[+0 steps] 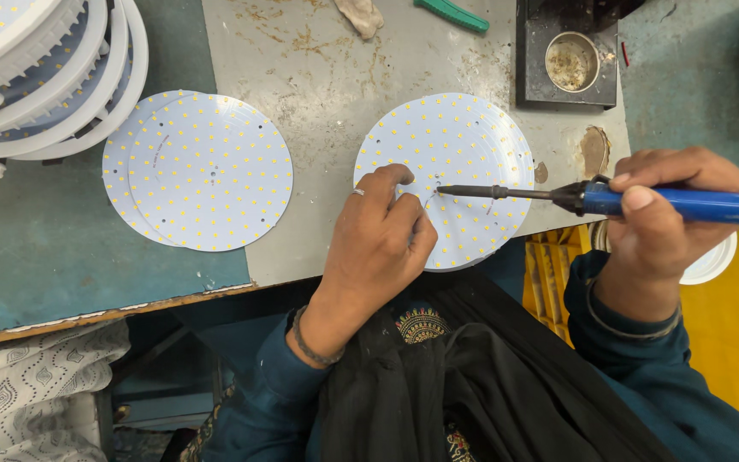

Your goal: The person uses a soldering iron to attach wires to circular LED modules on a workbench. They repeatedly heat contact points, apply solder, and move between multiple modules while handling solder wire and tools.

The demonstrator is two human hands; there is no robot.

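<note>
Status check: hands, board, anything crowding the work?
Left hand pressing on the round LED board. Right hand gripping the blue soldering iron, tip at the board's centre. Nothing blocking; second LED board stack lies apart, left.

round white circuit disc under the hands (pixel 472 162): pale white, dotted with small yellow squares
plastic-handled soldering iron (pixel 686 205): blue grip, black collar, dark metal tip
second white disc, left of the first (pixel 207 171): same yellow dots
grey metal worktop sheet (pixel 318 94): rust-brown stains
sleeves: dark teal
</note>
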